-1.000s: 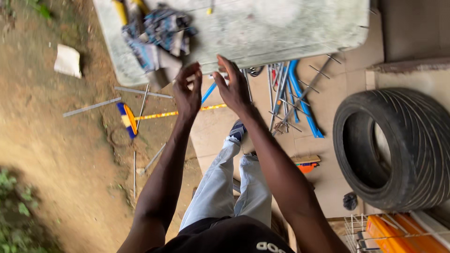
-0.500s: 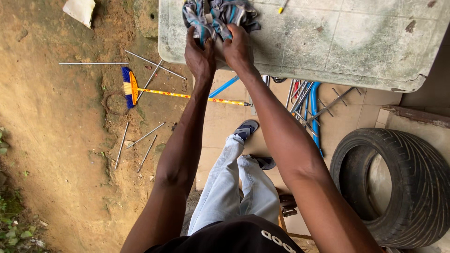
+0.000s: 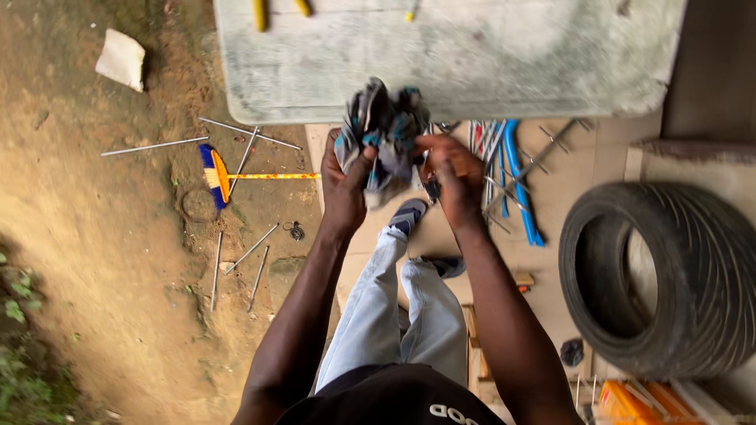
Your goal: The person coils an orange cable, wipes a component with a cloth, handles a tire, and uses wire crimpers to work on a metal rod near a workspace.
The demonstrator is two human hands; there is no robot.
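At upper centre of the frame, both hands — left hand (image 3: 344, 189) and right hand (image 3: 450, 177) — closed on a crumpled grey-blue rag (image 3: 383, 134), below the worn table (image 3: 472, 71) edge — soft, light, likely grippable anywhere.

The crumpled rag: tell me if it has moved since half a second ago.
Yes. The rag has come off the pale tabletop toward the person; both hands now hold it at the table's near edge.

Your left hand (image 3: 344, 185) and right hand (image 3: 450, 177) both clutch a crumpled grey-blue cloth (image 3: 382, 134) — held just below the worn table (image 3: 488, 71) edge — tyre (image 3: 669, 283) at right.
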